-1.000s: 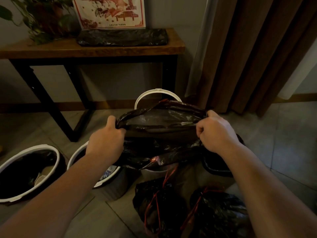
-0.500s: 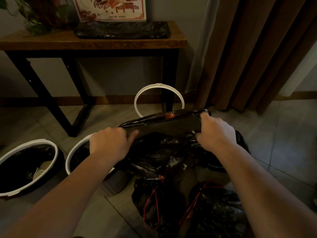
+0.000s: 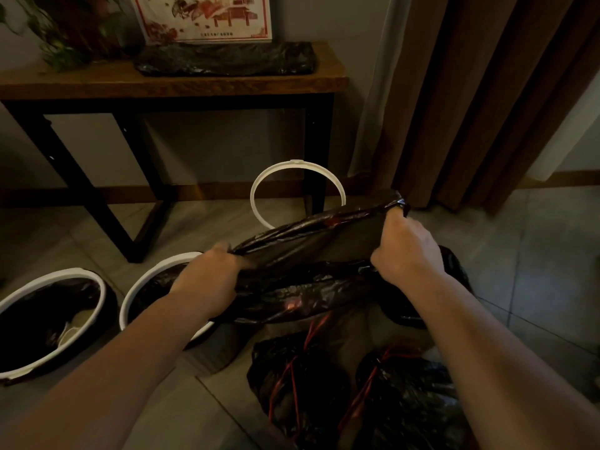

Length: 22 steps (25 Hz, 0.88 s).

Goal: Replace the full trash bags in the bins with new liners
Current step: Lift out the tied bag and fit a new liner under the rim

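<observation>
A new black liner (image 3: 311, 251) is stretched between my hands above the floor. My left hand (image 3: 211, 277) grips its left edge, and my right hand (image 3: 406, 248) grips its raised right corner. The liner hangs over a bin that it mostly hides; a dark bin edge (image 3: 454, 271) shows at the right. A loose white bin ring (image 3: 297, 190) stands upright behind the liner. Two white-rimmed bins sit at the left: the far-left bin (image 3: 48, 319) and the middle bin (image 3: 152, 280), both with black liners. Two tied full bags, the left bag (image 3: 292, 391) and the right bag (image 3: 406, 401), lie at the bottom.
A wooden console table (image 3: 172, 82) on black legs stands against the wall, with a pack of black liners (image 3: 227, 58), a plant (image 3: 74, 30) and a framed picture on it. Brown curtains (image 3: 487, 92) hang at the right. Tiled floor (image 3: 535, 271) extends to the right.
The liner's mouth went from spread open to pulled taut. My right hand lifted its corner higher and rightward, and my left hand dropped lower toward the middle bin.
</observation>
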Motion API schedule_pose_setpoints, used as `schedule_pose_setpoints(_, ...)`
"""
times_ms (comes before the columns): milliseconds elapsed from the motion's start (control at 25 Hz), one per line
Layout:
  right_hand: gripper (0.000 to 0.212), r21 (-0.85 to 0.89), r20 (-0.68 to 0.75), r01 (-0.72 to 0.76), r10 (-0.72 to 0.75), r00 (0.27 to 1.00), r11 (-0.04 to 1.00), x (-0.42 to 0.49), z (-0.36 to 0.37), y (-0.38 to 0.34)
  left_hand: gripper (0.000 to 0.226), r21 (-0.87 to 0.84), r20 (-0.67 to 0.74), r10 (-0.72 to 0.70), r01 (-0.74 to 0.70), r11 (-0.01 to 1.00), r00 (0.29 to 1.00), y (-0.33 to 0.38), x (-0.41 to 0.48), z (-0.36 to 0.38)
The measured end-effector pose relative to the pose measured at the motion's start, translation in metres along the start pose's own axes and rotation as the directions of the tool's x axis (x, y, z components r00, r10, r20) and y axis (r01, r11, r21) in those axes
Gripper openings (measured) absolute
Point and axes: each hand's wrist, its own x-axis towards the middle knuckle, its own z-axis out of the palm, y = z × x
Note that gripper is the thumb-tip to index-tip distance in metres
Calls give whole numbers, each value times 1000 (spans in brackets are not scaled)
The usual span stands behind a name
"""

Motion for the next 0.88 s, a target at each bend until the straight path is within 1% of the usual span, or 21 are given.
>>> schedule_pose_setpoints(80,41,65,-38,34,-31,999,997,2,0,1,46,47,64,21,-24,999,998,2,1,2)
schedule_pose_setpoints(160,39,81,-56,102,-97,994,992,2,-2,4,37,145,43,-9,3,989,999,4,1,4)
schedule_pose_setpoints(240,16,54,-54,135,-132,990,989,1,-3,7,31,203,-17,-74,76,976,997,4,1,4)
schedule_pose_setpoints(280,12,20,-32,132,-132,991,991,1,-3,8,27,189,-52,-120,128,974,991,3,1,3)
schedule_pose_setpoints(360,6,-62,56,78,-75,996,995,2,-3,8,22,112,-103,-210,221,969,972,-2,3,2)
schedule_pose_setpoints(440,21,-119,147,4,14,989,993,4,-3,10,24,63,-105,-268,276,959,958,-3,5,1)
schedule_pose_setpoints(480,25,-129,175,-6,29,984,992,4,-3,10,26,60,-95,-283,290,955,954,-2,6,1)
schedule_pose_setpoints(520,21,-139,179,2,23,984,990,4,-2,10,28,65,-87,-297,303,951,951,0,7,1)
schedule_pose_setpoints(600,7,-143,161,10,14,987,990,3,1,12,34,64,-90,-311,317,946,946,5,8,1)
schedule_pose_setpoints(640,14,-141,155,0,22,988,990,4,3,12,37,44,-111,-306,312,949,946,7,8,1)
schedule_pose_setpoints(680,20,-119,150,-12,29,988,993,5,4,11,37,11,-149,-294,299,954,944,10,7,1)
schedule_pose_setpoints(760,15,13,115,-29,27,993,999,9,7,10,28,-92,-273,-263,246,965,926,15,4,2)
schedule_pose_setpoints(800,11,98,97,-38,29,995,994,11,6,9,21,-167,-330,-254,209,964,909,19,3,3)
schedule_pose_setpoints(880,14,267,93,-66,43,995,961,12,6,5,17,-352,-373,-263,127,927,889,28,5,5)
